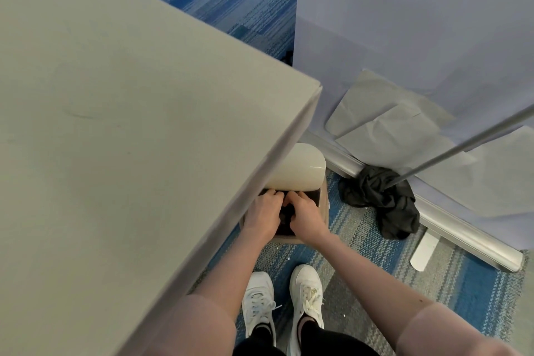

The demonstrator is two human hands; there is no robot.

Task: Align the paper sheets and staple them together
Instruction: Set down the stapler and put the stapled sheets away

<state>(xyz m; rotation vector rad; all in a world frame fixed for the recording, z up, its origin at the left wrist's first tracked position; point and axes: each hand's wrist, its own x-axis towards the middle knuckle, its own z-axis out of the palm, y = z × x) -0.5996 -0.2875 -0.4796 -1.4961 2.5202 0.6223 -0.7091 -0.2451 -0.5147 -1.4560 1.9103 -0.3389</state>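
No paper sheets or stapler show in the head view. Both arms reach down to a small bin (325, 205) on the floor, tucked under the table corner. Its cream lid (297, 166) is tilted up at the back, and a black liner (284, 215) fills the opening. My left hand (264, 211) and my right hand (306, 215) are side by side in the opening, knuckles up. The fingers of both curl into the black liner. The fingertips are hidden in the dark material.
A large table (115, 124) with a grey cover fills the left half, its corner above the bin. White partition panels (404, 23) stand at the right on a metal base rail (462, 237). A crumpled black cloth (381, 199) and a thin metal rod (462, 144) lie nearby. My white shoes (283, 303) stand on blue carpet.
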